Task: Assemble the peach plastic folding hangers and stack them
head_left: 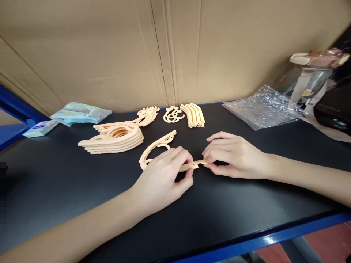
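Observation:
My left hand (164, 175) is closed in a pinch on one arm of a beige folding clothes hanger (187, 167), just above the black tabletop. Its other arm angles up and away behind my knuckles, and my fingers hide part of the middle. My right hand (233, 155) pinches a thin curved beige piece (202, 161) between thumb and fingers. That piece meets the hanger arm's tip; whether it is joined there I cannot tell.
Stacked beige hangers (115, 144) lie at left, with more hanger parts (148, 116) behind. Loose hooks (172, 115) and curved hanger arms (193, 115) sit at the back. Tissue packs (80, 114) lie far left; a clear plastic bag (260, 107) and strapped bottle (315, 80) are right.

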Demonstrator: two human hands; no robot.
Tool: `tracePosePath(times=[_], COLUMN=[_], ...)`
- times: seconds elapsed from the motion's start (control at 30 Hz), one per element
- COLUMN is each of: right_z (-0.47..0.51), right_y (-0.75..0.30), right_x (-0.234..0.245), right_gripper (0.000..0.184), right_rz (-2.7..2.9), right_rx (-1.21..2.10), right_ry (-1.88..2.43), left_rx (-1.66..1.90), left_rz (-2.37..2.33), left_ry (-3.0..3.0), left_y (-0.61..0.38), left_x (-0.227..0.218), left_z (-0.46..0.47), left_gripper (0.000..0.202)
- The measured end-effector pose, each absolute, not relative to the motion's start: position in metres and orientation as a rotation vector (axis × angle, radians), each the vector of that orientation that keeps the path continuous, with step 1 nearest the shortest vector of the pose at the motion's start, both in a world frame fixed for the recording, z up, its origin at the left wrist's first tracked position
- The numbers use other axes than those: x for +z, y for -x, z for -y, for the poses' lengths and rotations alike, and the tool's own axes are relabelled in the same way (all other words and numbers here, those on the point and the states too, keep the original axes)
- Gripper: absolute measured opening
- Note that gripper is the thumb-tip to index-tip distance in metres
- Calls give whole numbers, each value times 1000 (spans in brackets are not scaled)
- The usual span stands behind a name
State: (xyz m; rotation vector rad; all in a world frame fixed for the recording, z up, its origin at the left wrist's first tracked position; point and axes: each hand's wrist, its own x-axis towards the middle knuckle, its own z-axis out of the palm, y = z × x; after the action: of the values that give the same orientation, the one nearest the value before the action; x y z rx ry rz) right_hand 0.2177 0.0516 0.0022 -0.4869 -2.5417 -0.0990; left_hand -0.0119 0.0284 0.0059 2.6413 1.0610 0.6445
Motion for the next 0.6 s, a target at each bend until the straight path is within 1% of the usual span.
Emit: tracePosePath(times=[0.13, 0.23, 0.3, 0.43, 0.53, 0.6], right_z=[-51, -54, -55, -57, -56, -55], right_y=[-218, -218, -218, -219, -219, -218], right_x=[0, -1, -1, -1, 1, 2], right_gripper=[18, 18, 20, 22, 20, 19], right_rz=[2480, 2464, 2454, 2399, 2334, 2311], right_rx=[-22, 172, 312, 609, 832, 919], right_ry=[516, 514, 532, 669, 724, 727], left_rx=[663, 681, 665, 663, 643, 627], left_rz=[-1050, -1065, -1101, -1113, -1059, -1028], left_ry=[-2626, -2581, -2544, -2538, -2577, -2589], left_y=[12, 13, 13, 14, 16, 17], left_x=[6, 5, 4, 1, -1, -1], left_z=[-28, -28, -28, -30, -31, -31], left_gripper=[7, 5, 0, 16, 18, 18])
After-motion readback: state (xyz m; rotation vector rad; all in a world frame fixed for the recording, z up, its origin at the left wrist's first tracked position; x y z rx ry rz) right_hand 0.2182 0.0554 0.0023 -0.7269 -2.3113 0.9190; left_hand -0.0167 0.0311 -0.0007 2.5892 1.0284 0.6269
